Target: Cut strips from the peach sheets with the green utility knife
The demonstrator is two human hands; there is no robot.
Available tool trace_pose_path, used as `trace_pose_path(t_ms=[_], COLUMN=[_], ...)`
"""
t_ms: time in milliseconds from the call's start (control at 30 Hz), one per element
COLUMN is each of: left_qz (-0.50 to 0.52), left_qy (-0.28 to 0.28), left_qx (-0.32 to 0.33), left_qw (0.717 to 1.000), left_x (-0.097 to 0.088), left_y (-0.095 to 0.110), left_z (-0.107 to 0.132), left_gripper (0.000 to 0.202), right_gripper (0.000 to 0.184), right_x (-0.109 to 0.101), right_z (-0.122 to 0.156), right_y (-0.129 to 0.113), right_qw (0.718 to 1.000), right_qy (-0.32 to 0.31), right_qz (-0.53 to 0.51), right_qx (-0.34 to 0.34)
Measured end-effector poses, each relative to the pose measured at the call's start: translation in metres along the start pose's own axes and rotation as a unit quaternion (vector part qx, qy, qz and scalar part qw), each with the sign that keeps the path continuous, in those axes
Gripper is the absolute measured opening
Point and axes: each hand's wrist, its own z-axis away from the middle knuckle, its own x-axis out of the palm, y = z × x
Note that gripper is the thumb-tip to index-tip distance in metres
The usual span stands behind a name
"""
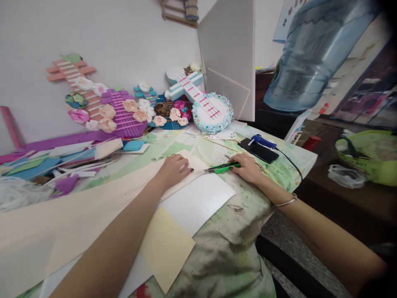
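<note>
My left hand (174,170) lies on a long cream sheet (102,207), palm down and fingers spread a little, pressing near its far end. My right hand (246,167) grips a green and black utility knife (221,167), its blade end pointing left at the edge of the cream sheet. A thin metal tip shows beside the right fingers; what it belongs to is mostly hidden. Below the sheet lies a white board (198,203), with a pale yellow square of paper (167,248) overlapping it near my left forearm.
Craft guitars with paper flowers (124,111) and a light blue banjo (214,111) lean at the wall. A phone (259,150) and a blue glue gun (262,140) lie at right. Coloured scraps (65,159) pile up at left. A water bottle (316,58) stands beyond the table.
</note>
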Motion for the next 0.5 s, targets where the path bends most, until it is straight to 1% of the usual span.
trace_pose_path(t_ms=[267, 500], left_qz=[0.041, 0.067], left_qy=[0.012, 0.022], left_qx=[-0.016, -0.022], left_qw=[0.999, 0.997], left_x=[0.001, 0.003], left_y=[-0.008, -0.011], left_z=[-0.001, 0.0], left_gripper=[0.024, 0.022], right_gripper=[0.018, 0.019], right_x=[-0.003, -0.001], right_z=[-0.004, -0.013], right_y=[0.005, 0.007], right_qw=[1.0, 0.999], right_qy=[-0.004, -0.022], right_qz=[-0.014, -0.017], right_qx=[-0.003, -0.028])
